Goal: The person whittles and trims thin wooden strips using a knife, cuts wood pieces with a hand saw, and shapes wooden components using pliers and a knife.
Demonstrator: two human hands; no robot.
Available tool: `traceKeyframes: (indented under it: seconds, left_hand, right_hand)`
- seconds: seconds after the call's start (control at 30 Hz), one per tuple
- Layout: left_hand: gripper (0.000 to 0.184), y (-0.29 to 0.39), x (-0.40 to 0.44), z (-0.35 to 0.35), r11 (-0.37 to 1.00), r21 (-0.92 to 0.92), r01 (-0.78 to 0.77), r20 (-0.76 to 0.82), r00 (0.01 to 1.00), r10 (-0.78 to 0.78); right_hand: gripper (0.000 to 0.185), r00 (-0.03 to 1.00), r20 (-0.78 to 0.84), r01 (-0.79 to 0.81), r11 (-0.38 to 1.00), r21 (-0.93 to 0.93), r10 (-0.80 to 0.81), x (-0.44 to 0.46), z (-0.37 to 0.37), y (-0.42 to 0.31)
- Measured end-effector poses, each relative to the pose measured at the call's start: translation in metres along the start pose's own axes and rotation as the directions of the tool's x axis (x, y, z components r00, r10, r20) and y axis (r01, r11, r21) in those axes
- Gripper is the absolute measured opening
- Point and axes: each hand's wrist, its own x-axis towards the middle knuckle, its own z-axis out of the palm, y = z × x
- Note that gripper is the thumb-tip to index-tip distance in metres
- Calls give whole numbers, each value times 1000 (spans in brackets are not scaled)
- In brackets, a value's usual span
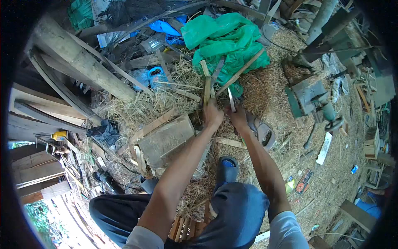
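Arms (184, 162) extend forward, left hand (212, 114) clasping wood (207, 87) beside right hand (238, 117).

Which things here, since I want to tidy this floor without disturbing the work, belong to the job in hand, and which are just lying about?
Likely in the job (both held):
- wood strip
- blade

Seemingly just lying about (no hand on them):
- green sheet
- blue sheet
- white strip
- yellow container

The wood strip (207, 85) is yellowish, the sheet (226, 39) green, the knife blade (231, 99) seemingly silver.
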Motion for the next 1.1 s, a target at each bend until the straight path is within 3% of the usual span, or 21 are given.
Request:
traceKeyframes:
  seconds: [0.07, 0.17, 0.2, 0.23, 0.27, 0.3, 0.47, 0.5, 0.53, 0.57, 0.6, 0.67, 0.7, 0.73, 0.77, 0.8, 0.87, 0.93, 0.97, 1.03, 1.1]
  left_hand:
    - [33, 5, 29, -3, 987, 139, -85, -315, 941, 126]
    - [45, 1, 57, -13, 947, 312, -78, -338, 922, 188]
    - [57, 2, 63, -16, 956, 293, -5, -264, 961, 86]
    - [57, 4, 67, -18, 954, 299, -6, -265, 960, 89]
    - [51, 7, 71, -20, 968, 238, 82, -159, 986, -45]
    - [46, 10, 73, -22, 967, 186, 176, -41, 984, -172]
    - [46, 14, 66, -22, 980, 138, 142, -98, 987, -129]
    - [45, 19, 64, -23, 982, 155, 105, -129, 988, -85]
    - [45, 24, 63, -27, 984, 150, 95, -130, 989, -75]
    - [41, 27, 62, -33, 997, 15, 71, -130, 989, -68]
    - [38, 30, 60, -40, 992, -120, 48, -127, 990, -63]
    - [40, 35, 57, -59, 976, -204, 82, -59, 994, -96]
    - [42, 37, 59, -66, 953, -276, 125, 16, 992, -125]
    - [44, 41, 61, -72, 947, -224, 231, 60, 973, -223]
    - [44, 46, 60, -77, 949, -234, 211, 50, 978, -205]
    - [42, 53, 54, -83, 962, -220, 160, -7, 986, -166]
    - [41, 72, 50, -98, 973, -213, 86, -74, 992, -104]
    - [38, 93, 46, -114, 960, -160, 232, -37, 970, -240]
    - [38, 101, 44, -123, 962, -174, 210, -46, 974, -222]
    - [39, 106, 46, -133, 916, -350, 194, 114, 980, -164]
    - [41, 118, 39, -148, 897, -424, 127, 125, 989, -81]
  right_hand:
    - [21, 995, -79, 50, 993, -105, -59, 18, 21, -3]
    - [32, 991, -118, 62, 997, 46, -56, 22, 47, -27]
    - [35, 983, -165, 88, 995, 38, -81, 23, 55, -28]
    - [38, 971, -216, 113, 993, 27, -105, 25, 58, -29]
    - [40, 969, -228, 72, 989, -128, -100, 31, 61, -25]
    - [40, 968, -230, 72, 989, -126, -100, 31, 56, -28]
    - [37, 985, -76, 135, 965, -226, -156, 10, 25, -48]
    - [37, 983, -83, 139, 963, -229, -162, 10, 22, -45]
    - [32, 948, -150, 241, 943, -231, -279, 10, 18, -43]
    - [29, 894, -218, 340, 909, -240, -392, 12, 11, -42]
    - [29, 888, -227, 344, 906, -247, -399, 10, 1, -49]
    - [32, 965, -90, 243, 968, -55, -247, 5, -20, -67]
    - [32, 960, -102, 257, 965, -58, -262, 3, -28, -75]
    - [34, 975, -73, 215, 972, 92, -209, 0, -36, -83]
    - [36, 986, -32, 166, 957, 239, -163, -3, -43, -92]
    - [36, 982, -43, 189, 953, 236, -184, -8, -53, -104]
    - [32, 999, 42, -35, 908, 418, 19, -19, -71, -127]
    - [32, 1000, -11, 27, 910, 414, -24, -38, -83, -158]
    - [32, 998, -52, 64, 909, 411, -47, -46, -88, -172]
    - [32, 995, -43, 105, 903, 416, -95, -57, -101, -190]
    - [32, 990, -31, 140, 895, 423, -141, -69, -113, -215]
